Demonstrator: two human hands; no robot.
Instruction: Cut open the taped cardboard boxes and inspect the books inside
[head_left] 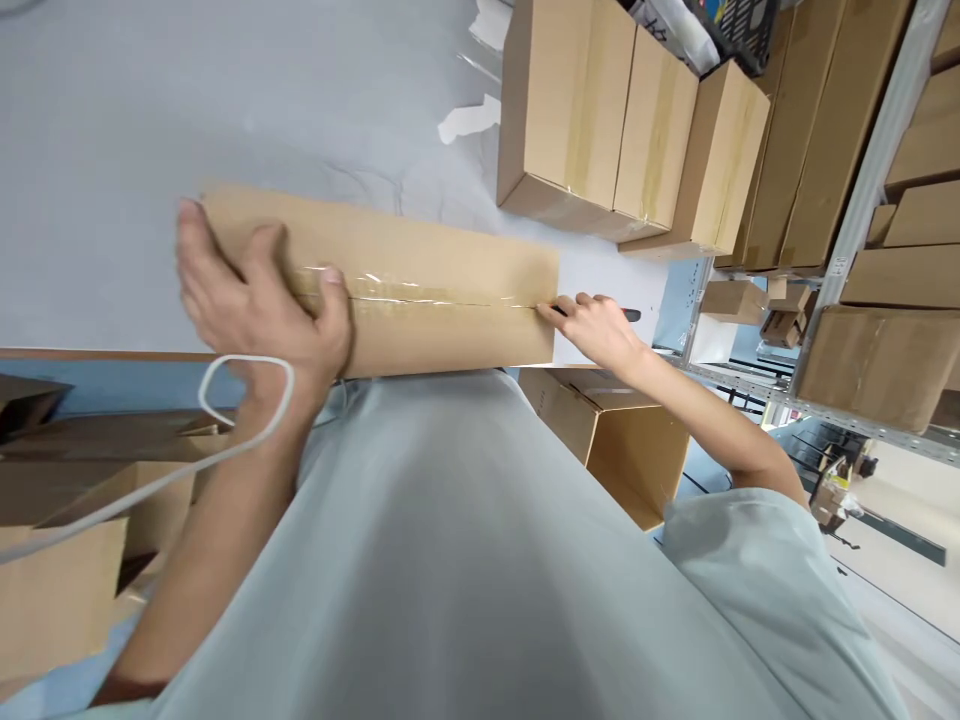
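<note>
Long plain brown box lying along the near edge of the grey table, right up against the person's shirt. Shiny clear tape runs down its middle seam, catching the light. Left hand is spread on the left end, fingers loose and not wrapped around anything. Right hand is curled around what looks like a cutter, black and red at the butt, right at the seam's other end. Paper scraps and taped cartons sit further back. Open box below the table, metal rack full of boxes on the right; the tag on its post is too tiny to read.
</note>
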